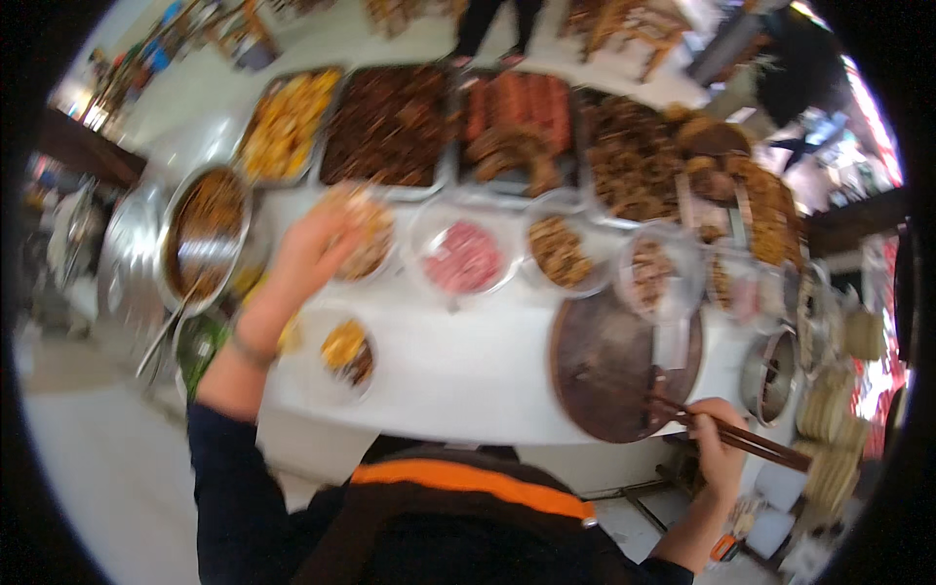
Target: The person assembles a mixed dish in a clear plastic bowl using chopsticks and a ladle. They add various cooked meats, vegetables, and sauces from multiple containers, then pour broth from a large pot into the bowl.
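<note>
My left hand [317, 244] reaches over a bowl of pale orange food [372, 244]. Its fingers are smeared by motion, and whether they pinch any of the food is unclear. Nearer me stands a clear bowl [336, 390] with yellow and dark brown pieces in it. On the right, my right hand [720, 448] is closed around long dark chopsticks [765, 448]. Their tips point left over the round wooden chopping board [600, 366]. A pale, flat, blade-like piece [671, 343] shows at the board's right side, blurred.
Metal trays of yellow pieces [288, 127], dark brown food [385, 127] and reddish sausages [517, 107] line the far edge. Clear bowls of pink slices [463, 255] and brown pieces [558, 252] stand before them. A metal pot [207, 234] with a ladle sits left. Someone stands beyond.
</note>
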Demonstrator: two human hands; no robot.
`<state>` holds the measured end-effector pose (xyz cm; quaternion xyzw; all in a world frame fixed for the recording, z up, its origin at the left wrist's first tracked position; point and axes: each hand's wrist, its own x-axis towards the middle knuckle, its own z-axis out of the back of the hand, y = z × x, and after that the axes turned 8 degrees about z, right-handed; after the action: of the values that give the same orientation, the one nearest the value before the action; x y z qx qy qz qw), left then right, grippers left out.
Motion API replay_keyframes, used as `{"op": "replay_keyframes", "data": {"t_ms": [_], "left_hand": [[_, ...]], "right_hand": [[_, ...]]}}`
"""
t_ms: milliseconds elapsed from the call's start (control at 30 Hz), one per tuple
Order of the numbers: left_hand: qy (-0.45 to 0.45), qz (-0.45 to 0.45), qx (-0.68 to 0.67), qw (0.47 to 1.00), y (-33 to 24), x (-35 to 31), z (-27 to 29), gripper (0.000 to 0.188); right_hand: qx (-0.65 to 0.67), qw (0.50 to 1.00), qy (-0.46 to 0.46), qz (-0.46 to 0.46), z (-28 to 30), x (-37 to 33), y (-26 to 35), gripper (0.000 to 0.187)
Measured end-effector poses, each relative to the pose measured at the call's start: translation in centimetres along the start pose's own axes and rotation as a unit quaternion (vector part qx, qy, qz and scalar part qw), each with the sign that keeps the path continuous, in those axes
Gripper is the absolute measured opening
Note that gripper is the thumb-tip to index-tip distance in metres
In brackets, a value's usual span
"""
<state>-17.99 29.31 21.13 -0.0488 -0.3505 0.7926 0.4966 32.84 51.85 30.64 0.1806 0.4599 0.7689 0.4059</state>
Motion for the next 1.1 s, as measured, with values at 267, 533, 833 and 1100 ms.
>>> {"op": "replay_keyframes", "data": {"t_ms": [267, 533, 833, 1100], "left_hand": [[-0.061, 0.169, -0.078, 0.981, -2.5, -10.9, 0.9, 0.005], [-0.128, 0.276, -0.090, 0.948, -2.8, -18.6, 1.3, 0.012], [-0.126, 0.276, -0.127, 0.944, -3.0, -22.1, 2.1, 0.012], [-0.084, 0.205, -0.080, 0.972, -2.6, -24.6, 3.9, 0.013]], "right_hand": [[-0.009, 0.990, 0.067, 0.124, 1.2, 0.9, 0.6, 0.011], [0.003, 0.987, 0.076, 0.140, 2.2, -0.2, 0.1, 0.011], [-0.130, 0.968, 0.060, 0.205, 0.4, -3.3, 0.9, 0.015], [-0.138, 0.970, -0.062, 0.190, -3.9, -7.0, 1.4, 0.012]]}}
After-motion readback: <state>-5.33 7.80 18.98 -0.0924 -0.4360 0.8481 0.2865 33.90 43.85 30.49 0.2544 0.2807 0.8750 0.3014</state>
